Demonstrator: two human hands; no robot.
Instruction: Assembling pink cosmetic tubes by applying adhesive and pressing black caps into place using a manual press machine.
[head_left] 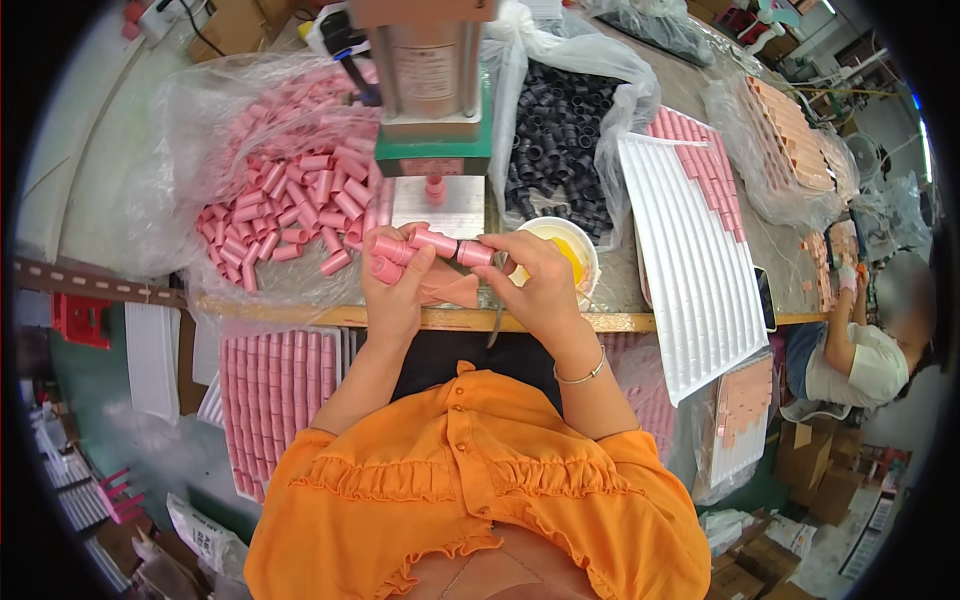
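Just on the near side of the press (pixel 435 150), two bare hands meet over the table edge. The left hand (pixel 395 305) is curled around a small cluster of pink tubes (pixel 388 248); fingers cover part of it, so I cannot tell how many it holds. One pink tube (pixel 432 241) juts out of that grip toward the right hand (pixel 545 285), which pinches a short pink piece (pixel 475 254) between thumb and fingertips. A dark band (pixel 458 249) shows between the tube and the piece. All three lie nearly in one line, its long axis running left to right across the front of the press and dipping slightly rightward. The band sits closer to the right fingertips than to the left, and that end-to-end alignment looks like the relation that matters most; whether the parts are fully seated I cannot tell.

Below the hands, nearer the wearer than the press, lies a flat peach-coloured piece (pixel 450 290). On the press's metal plate (pixel 410 207) stands a small pink part (pixel 435 190), upright. Left of the press spreads a heap of pink tubes (pixel 290 205); right of it, a bag of black rings (pixel 560 135), a white bowl (pixel 592 272) near the right hand, and, farther out, a white ribbed tray (pixel 690 280).
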